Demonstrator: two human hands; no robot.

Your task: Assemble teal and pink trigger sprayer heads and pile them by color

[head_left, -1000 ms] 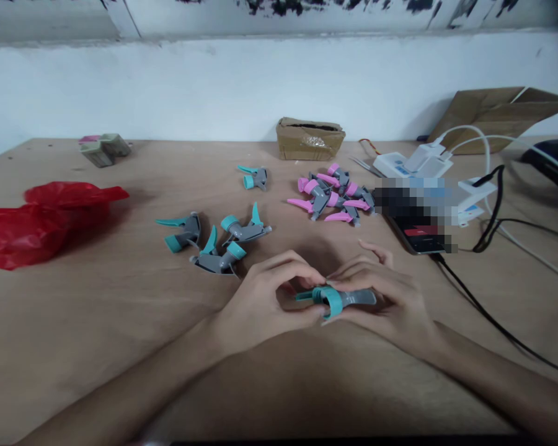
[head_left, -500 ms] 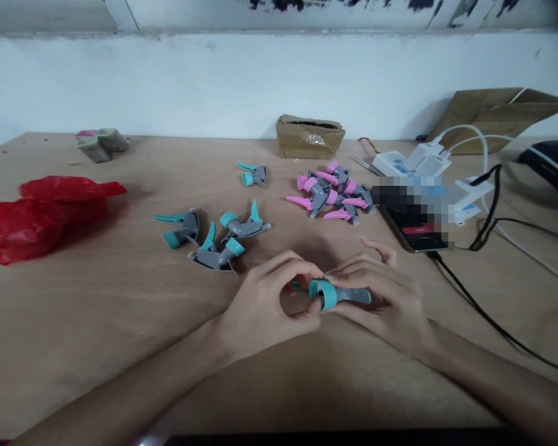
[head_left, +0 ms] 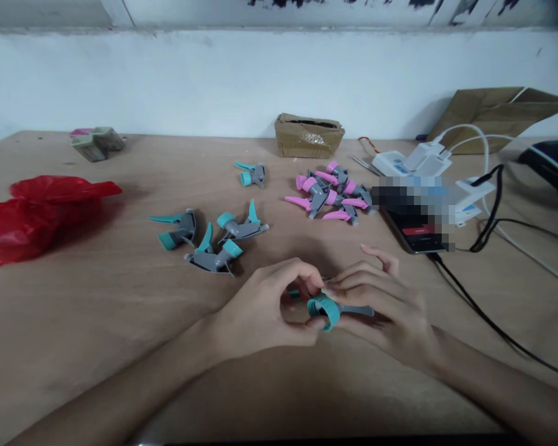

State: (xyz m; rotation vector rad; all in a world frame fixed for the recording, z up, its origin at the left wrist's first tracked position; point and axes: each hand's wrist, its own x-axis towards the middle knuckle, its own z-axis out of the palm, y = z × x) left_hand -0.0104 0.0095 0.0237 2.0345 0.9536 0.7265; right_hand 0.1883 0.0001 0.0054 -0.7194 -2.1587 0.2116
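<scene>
Low over the front of the table, both hands grip one grey and teal spray trigger head (head_left: pixel 329 314). My left hand (head_left: pixel 274 306) curls its thumb and fingers onto the teal collar. My right hand (head_left: pixel 385 310) closes around the grey body, hiding much of it. Beyond my left hand lie loose teal-and-grey trigger heads: one on the left (head_left: pixel 179 230), one in the middle (head_left: pixel 244 229) and one in front (head_left: pixel 214 255). Another teal trigger head (head_left: pixel 253 174) sits farther back. A pile of pink-and-grey trigger heads (head_left: pixel 328 195) is beyond my right hand.
A red plastic bag (head_left: pixel 51 214) lies at the left. Small blocks (head_left: pixel 97 145) and a brown cardboard box (head_left: pixel 309 137) stand near the wall. At the right are a phone (head_left: pixel 413 232), a white power strip with chargers (head_left: pixel 428 158), trailing cables (head_left: pixel 493 328) and folded cardboard (head_left: pixel 488 118).
In my hands the trigger head has tilted and dropped slightly, its collar opening turning more upward. Both hands keep their hold, and the view has shifted a little.
</scene>
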